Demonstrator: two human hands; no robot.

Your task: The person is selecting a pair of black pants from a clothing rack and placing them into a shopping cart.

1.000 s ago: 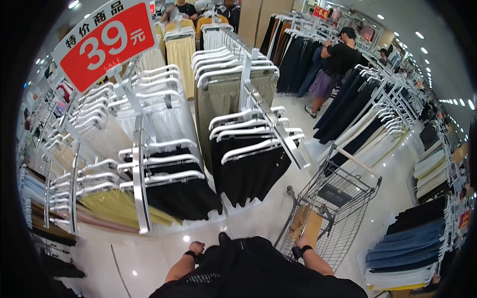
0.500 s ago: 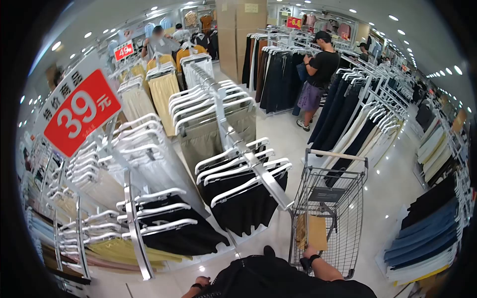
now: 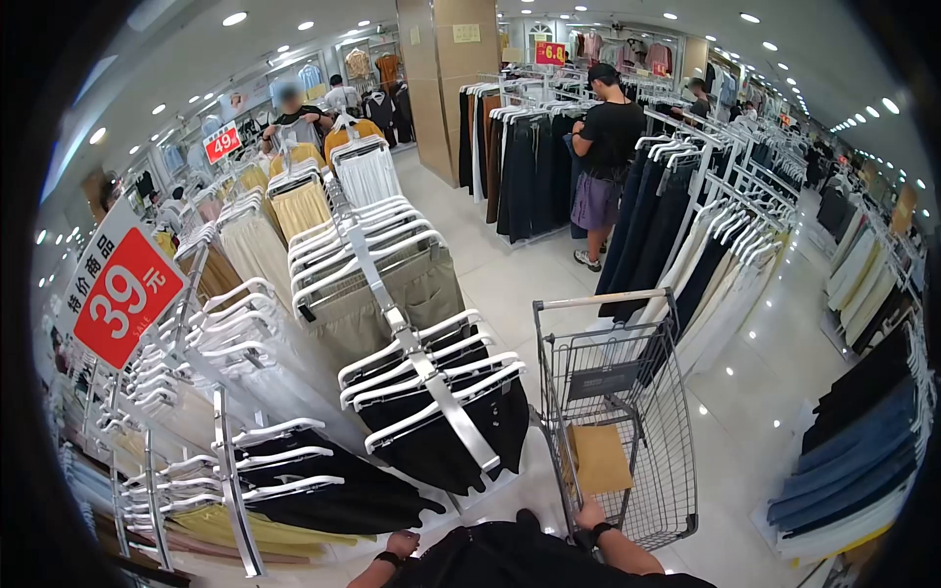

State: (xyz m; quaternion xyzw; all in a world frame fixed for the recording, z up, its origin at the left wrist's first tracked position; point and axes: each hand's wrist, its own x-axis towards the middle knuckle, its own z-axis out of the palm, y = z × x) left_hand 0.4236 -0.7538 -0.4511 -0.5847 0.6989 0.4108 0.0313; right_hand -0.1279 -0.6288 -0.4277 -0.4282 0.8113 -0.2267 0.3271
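Note:
My right hand (image 3: 590,514) is closed on the near end of a grey wire shopping cart (image 3: 642,461), with a black band on the wrist. A flat brown cardboard piece (image 3: 600,459) lies in the cart, just beyond that hand. My left hand (image 3: 402,544) is low at the front, also with a dark wristband, near the black garments (image 3: 446,431) on white hangers. Its fingers are too small to make out clearly. The cart's wooden-coloured handle bar (image 3: 603,299) is at its far end.
Racks of olive trousers (image 3: 382,294) and pale trousers (image 3: 255,245) stand to the left, under a red 39 sign (image 3: 127,299). Dark trousers (image 3: 647,216) hang beyond the cart, jeans (image 3: 853,461) at the right. A person in black (image 3: 608,147) stands by a rack; others are farther back.
The racks, sign and cart have shifted left in view. My right hand stays at the cart, and my left hand shows more fully beside the black garments. The far-left person's raised arms have lowered.

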